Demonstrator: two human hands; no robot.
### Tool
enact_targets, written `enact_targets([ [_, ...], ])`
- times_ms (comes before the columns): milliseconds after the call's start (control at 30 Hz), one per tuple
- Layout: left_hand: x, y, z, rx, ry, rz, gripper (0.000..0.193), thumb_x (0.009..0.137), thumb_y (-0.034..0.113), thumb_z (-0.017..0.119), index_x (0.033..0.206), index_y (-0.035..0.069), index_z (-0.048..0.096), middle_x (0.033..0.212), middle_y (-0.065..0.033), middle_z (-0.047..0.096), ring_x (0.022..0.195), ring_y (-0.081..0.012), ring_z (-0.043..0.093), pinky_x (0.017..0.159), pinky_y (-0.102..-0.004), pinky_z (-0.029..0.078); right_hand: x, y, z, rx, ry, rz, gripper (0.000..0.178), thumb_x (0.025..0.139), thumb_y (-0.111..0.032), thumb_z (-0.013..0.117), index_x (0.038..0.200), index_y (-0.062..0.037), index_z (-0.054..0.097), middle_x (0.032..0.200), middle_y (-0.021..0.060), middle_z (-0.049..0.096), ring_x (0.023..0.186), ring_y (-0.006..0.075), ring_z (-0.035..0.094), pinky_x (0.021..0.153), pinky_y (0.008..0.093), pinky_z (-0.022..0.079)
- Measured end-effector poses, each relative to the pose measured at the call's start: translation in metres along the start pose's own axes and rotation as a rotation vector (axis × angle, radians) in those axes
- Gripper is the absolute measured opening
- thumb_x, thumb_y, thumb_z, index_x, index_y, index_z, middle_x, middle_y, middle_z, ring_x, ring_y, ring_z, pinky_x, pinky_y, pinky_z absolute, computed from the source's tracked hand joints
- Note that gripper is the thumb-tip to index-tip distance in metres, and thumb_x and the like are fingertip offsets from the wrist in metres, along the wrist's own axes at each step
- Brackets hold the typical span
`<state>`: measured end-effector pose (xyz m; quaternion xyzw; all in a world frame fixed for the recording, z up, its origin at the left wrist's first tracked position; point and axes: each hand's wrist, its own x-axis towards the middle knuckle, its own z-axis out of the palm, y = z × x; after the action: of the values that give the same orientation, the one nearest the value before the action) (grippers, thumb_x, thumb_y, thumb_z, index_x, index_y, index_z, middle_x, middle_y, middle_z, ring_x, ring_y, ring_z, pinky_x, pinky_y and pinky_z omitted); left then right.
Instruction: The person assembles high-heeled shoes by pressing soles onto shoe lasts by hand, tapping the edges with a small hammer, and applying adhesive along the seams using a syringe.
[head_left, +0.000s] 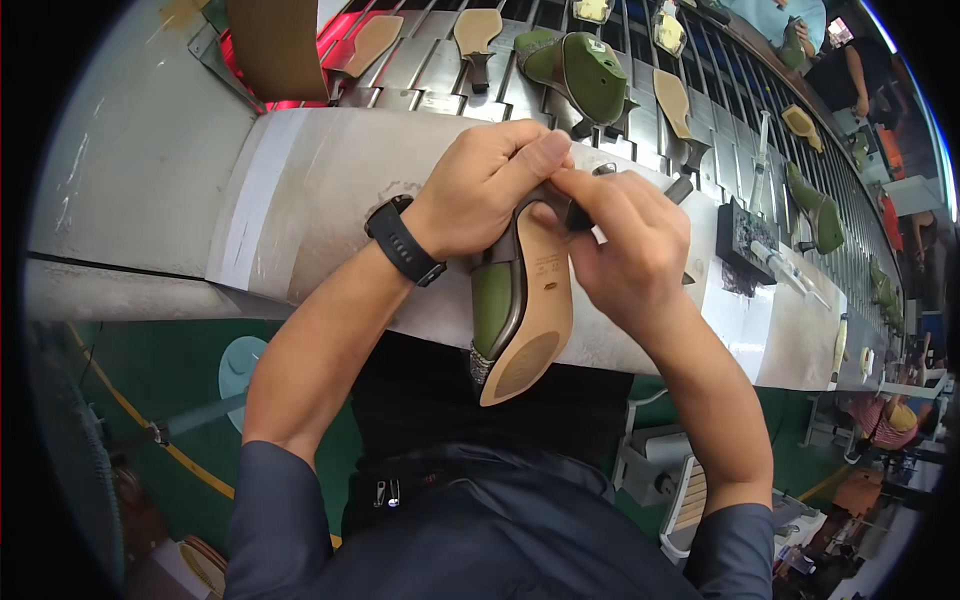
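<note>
L hand (490,190) is curled round the heel end of a green shoe (522,305); R hand (635,245) pinches close beside it, tho can't tell exactly what its fingertips grip. Shoe's just below both hands, toe twd the body, tan sole (545,315) up. Looks fairly light, sole stiff, upper (490,292) prob. smooth & easily scuffed; best held by heel end, off the speckled toe trim (481,367).

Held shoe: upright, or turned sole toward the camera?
Turned: its tan sole faces the camera, the green upper showing only along the left.
</note>
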<state>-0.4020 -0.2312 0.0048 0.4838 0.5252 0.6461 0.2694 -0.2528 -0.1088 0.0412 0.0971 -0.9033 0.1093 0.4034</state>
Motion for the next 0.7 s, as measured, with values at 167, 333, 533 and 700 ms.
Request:
enact_targets([
  [167,0.002,-0.009,0.001,-0.046,0.038,-0.045,0.042,0.112,0.036,0.054,0.104,-0.002,0.071,0.09,-0.0039,0.071,0.081,-0.0074,0.064,0.074,-0.0251,0.052,-0.004,-0.012,0.003,0.184,-0.053,0.504,0.029,0.081,-0.011,0.089,0.105,-0.004,0.075,0.081,0.0073,0.071,0.067,0.0165,0.065,0.058,0.0297,0.051],
  [333,0.002,-0.011,0.0,0.08,0.086,-0.09,0.045,0.108,0.04,0.062,0.1,-0.003,0.075,0.09,-0.0058,0.073,0.085,-0.0102,0.066,0.076,-0.0261,0.052,-0.011,-0.01,-0.008,0.702,-0.403,1.101,0.04,0.093,-0.034,0.083,0.1,0.0034,0.071,0.085,0.0045,0.072,0.075,0.0092,0.065,0.067,0.0258,0.053],
  [533,0.003,-0.012,0.005,0.044,0.114,-0.099,0.047,0.106,0.041,0.066,0.099,-0.004,0.077,0.09,-0.0071,0.074,0.086,-0.0117,0.066,0.08,-0.0282,0.053,-0.01,-0.014,0.007,0.673,-0.354,0.998,0.037,0.092,-0.03,0.084,0.099,0.0036,0.072,0.08,0.0053,0.074,0.074,0.0087,0.069,0.068,0.0263,0.055],
  [700,0.003,-0.013,0.003,0.116,0.17,-0.109,0.047,0.105,0.04,0.067,0.098,-0.005,0.077,0.089,-0.0076,0.074,0.084,-0.011,0.066,0.077,-0.0279,0.053,-0.013,-0.028,0.003,0.469,-0.295,1.019,0.04,0.092,-0.032,0.085,0.097,0.0051,0.071,0.068,0.0048,0.068,0.066,0.0086,0.063,0.061,0.0283,0.053],
])
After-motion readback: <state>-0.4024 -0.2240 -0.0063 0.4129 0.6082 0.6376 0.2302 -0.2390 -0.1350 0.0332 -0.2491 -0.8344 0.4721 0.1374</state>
